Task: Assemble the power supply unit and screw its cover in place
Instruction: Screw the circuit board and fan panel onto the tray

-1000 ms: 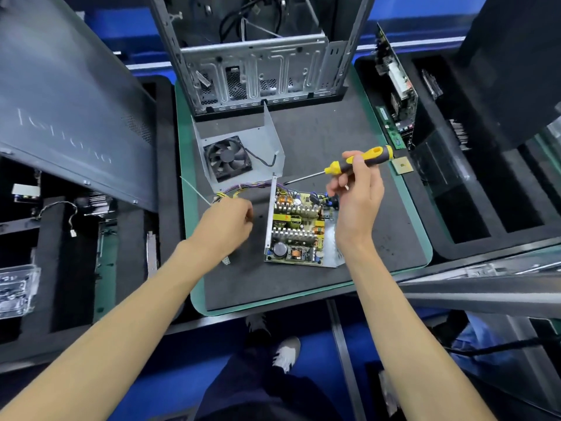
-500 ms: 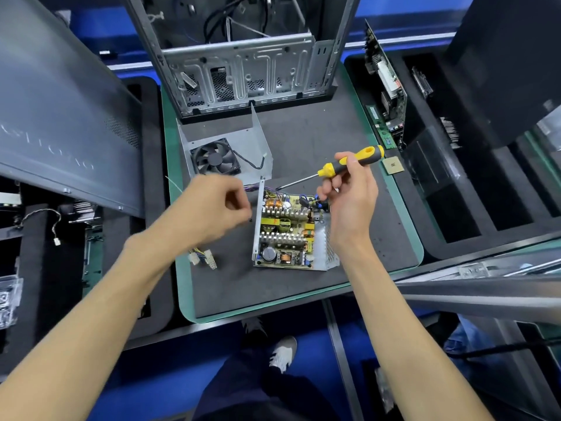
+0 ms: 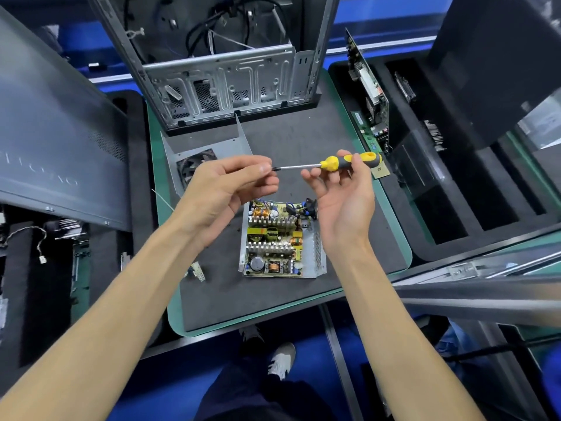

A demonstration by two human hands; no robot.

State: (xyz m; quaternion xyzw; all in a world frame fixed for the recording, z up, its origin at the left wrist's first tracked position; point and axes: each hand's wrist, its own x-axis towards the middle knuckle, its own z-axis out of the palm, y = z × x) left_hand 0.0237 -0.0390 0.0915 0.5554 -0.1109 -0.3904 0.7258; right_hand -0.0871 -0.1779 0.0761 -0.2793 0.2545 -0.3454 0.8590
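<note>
Right grip [image 3: 340, 189] curled round yellow screwdriver [image 3: 349, 161] handle, left grip [image 3: 230, 183] pinching its tip, both raised above open power supply unit [image 3: 280, 240] mid-desk [image 3: 273, 302], fan cover [image 3: 209, 156] toward far-left corner

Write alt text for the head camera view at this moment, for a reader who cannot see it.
Above an open power supply unit on a dark mat, the right hand holds a yellow-handled screwdriver level while the left hand pinches at its tip. The fan cover lies apart behind the left hand, in front of an empty computer case.
</note>
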